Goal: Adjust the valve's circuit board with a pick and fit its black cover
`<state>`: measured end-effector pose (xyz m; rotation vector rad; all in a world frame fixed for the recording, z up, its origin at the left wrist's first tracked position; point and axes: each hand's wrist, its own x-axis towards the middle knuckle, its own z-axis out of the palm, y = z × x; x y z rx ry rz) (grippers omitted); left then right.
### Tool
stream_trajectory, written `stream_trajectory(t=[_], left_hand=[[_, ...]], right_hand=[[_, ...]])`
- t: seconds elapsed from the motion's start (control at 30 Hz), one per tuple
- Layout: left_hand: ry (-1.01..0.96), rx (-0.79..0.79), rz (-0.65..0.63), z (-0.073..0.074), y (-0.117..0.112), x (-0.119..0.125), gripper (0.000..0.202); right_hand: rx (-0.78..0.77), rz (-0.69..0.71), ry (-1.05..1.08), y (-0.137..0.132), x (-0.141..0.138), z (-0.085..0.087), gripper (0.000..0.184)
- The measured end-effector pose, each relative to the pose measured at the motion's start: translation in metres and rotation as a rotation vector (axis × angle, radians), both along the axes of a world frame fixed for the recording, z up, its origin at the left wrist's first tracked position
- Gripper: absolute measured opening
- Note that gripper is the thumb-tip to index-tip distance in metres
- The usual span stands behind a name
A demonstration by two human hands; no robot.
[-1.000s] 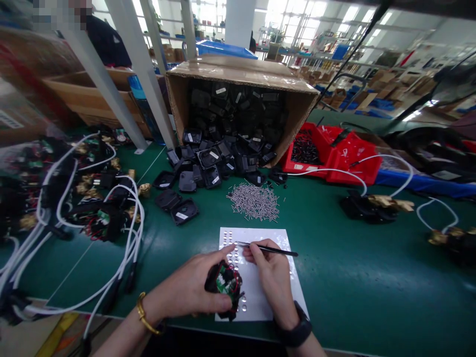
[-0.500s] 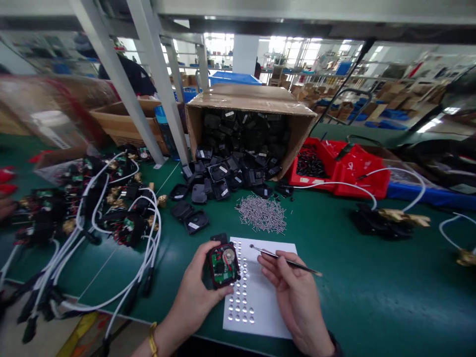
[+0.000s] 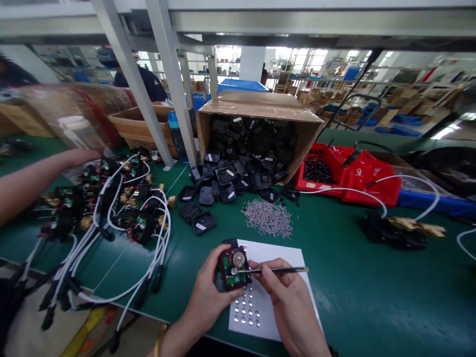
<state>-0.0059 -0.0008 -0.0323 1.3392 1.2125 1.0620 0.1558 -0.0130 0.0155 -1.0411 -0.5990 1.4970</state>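
As a slim dark tool point(image 3: 286, 270) crosses an open black housing point(image 3: 224, 283), two bare hands meet over a table point(image 3: 353, 297) in the head camera's view. The left hand point(image 3: 210, 287) curls around the housing, thumb and fingers gripping its sides, with the green circuit board point(image 3: 229, 280) facing up. The right hand point(image 3: 286, 292) pinches the tool between thumb and fingers, its tip over the board (whether the two touch cannot be told). The housing is held above the left part of a white sheet point(image 3: 292, 254), where clear domed pieces point(image 3: 243, 312) sit in rows. Beyond lies a heap of small metal pins point(image 3: 267, 218), near black covers point(image 3: 204, 222) that spill from a cardboard box point(image 3: 260, 103). Red bins point(image 3: 383, 191) stand to the right; at left, a co-worker's arm point(image 3: 55, 168) reaches over assemblies with white cables point(image 3: 169, 233).
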Motion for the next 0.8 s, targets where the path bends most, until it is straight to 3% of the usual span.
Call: stream_trajectory(t=[0.8], left_hand=[[-0.019,0.004,-0.004,0.0057,0.0007,0.0033,0.079]], right_hand=[[0.051,0.072,-0.208,0.0037,0.007,-0.0047,0.025]])
